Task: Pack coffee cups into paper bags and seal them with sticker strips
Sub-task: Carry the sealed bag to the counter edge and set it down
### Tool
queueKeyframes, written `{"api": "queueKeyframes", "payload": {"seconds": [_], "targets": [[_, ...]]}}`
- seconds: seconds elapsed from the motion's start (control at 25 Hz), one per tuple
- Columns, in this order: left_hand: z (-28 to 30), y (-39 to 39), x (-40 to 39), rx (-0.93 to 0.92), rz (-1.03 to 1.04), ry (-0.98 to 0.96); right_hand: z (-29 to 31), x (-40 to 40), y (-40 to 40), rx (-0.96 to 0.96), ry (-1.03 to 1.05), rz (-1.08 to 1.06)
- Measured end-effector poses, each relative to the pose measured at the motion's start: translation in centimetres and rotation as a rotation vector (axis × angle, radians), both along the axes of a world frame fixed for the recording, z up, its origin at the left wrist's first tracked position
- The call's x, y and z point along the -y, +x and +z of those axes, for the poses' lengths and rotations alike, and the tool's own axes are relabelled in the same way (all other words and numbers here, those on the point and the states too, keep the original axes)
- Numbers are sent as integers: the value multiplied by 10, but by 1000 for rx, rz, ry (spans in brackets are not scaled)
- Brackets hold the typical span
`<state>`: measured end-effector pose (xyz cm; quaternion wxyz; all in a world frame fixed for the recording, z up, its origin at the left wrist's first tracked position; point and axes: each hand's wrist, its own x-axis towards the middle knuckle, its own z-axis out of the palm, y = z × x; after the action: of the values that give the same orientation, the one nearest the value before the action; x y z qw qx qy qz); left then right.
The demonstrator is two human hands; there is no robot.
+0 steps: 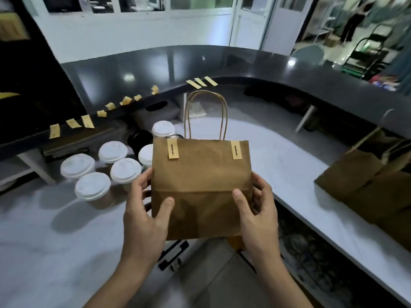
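Head view: I see my left hand [142, 210] and right hand [258, 212] clamped on the two sides of a brown paper bag [200, 187], thumbs pressed flat on its front face, the other fingers [145, 177] wrapped round the side edges. The bag is upright, held up over the near edge of the white surface [278, 165]. Its top is folded shut, and two sticker strips reading "Good luck!" cross the fold, one near the left corner [173, 149] and one near the right corner [236, 150]. The twisted paper handles [205, 114] stand up behind the fold.

To the left of the bag, on the surface, stands a cluster of coffee cups [93, 189] with white lids, close together. More sticker strips [87, 121] hang in a row along the edge of the dark raised counter [244, 63] behind them, and three more [202, 81] lie on its top. At the right edge of the surface lie further brown bags [364, 185].
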<state>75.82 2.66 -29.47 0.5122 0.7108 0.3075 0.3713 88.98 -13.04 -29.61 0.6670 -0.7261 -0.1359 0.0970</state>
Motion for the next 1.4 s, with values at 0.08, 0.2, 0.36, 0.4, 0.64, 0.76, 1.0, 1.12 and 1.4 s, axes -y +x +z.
{"api": "queueKeyframes", "payload": {"seconds": [0.08,0.2,0.36,0.4,0.64,0.76,1.0,1.12,1.4], "targets": [[1,21,20,3,-52,5,1,27,12,6,3,-49],[3,45,49,12,-119,1,1,63,26,24,6,-117],[5,77,97,18,-225,-5,0,119,42,38,1,-212],[7,85,109,26,-252,-3,0,133,44,39,0,-241],[9,124,171,61,-439,-23,1,210,51,27,15,-419],[7,140,198,42,-545,-41,2,244,52,47,14,-515],[12,166,243,59,-724,5,7,296,49,33,45,-678],[12,182,262,57,-816,2,8,316,47,24,38,-773],[17,226,333,39,-1084,-24,9,376,38,10,52,-1028]]}}
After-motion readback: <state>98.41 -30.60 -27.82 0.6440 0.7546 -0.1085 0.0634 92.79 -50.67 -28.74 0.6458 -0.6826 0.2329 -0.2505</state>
